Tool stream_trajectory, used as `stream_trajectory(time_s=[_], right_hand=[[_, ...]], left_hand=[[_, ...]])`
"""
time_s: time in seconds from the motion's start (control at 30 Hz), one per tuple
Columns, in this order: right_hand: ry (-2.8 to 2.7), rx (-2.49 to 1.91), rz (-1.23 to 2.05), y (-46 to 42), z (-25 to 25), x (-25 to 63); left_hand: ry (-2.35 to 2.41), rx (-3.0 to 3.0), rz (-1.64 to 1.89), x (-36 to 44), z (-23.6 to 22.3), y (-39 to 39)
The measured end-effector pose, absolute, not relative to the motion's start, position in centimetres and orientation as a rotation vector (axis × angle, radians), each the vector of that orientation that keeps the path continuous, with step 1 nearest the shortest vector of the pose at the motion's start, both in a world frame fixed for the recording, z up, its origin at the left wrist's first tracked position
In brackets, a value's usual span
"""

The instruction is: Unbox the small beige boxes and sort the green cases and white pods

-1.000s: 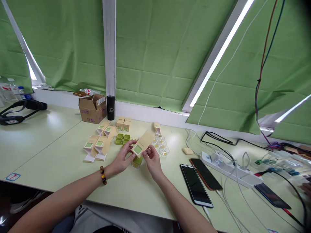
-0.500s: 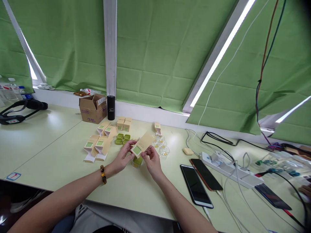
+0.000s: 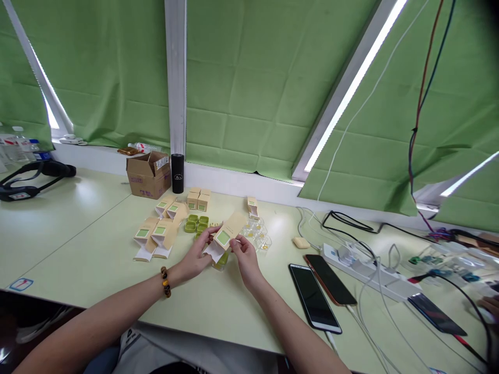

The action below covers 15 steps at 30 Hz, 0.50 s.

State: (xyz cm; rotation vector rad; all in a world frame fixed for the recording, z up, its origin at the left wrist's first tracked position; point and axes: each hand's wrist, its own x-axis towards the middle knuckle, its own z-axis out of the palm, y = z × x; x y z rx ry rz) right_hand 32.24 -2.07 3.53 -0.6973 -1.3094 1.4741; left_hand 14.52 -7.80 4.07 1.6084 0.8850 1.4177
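Paper carton [image 3: 233, 227] is above the table [image 3: 249, 317], gripped at its sides by left hand [image 3: 197, 256] and right hand [image 3: 246, 259]. Long axis slants away from the person, near-left to far-right; white flap [image 3: 214, 252] points near-left. Green container [image 3: 221, 262] stands below, partly hidden. Clear cups [image 3: 263, 241] sit right; opened cartons [image 3: 164, 232], left.

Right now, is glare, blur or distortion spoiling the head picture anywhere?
Head view: light blazes through the window gap; glare whitens the tabletop beside the clear cups; clear containers at the right edge look smeared; between left hand and right hand, the carton shows plainly, its fine print unreadable.
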Motion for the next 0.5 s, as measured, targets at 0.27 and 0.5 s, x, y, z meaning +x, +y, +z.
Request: stream_trajectory(time_s=[0.27,0.5], right_hand=[[-1.294,-0.701,1.445,-2.14,3.81,32.33],[-1.317,-0.696,1.413,-2.15,3.75,32.17]], left_hand=[[1.046,1.928,1.439,14.35,4.97,-8.41],[1.153,1.982,1.545,14.35,4.53,-8.01]])
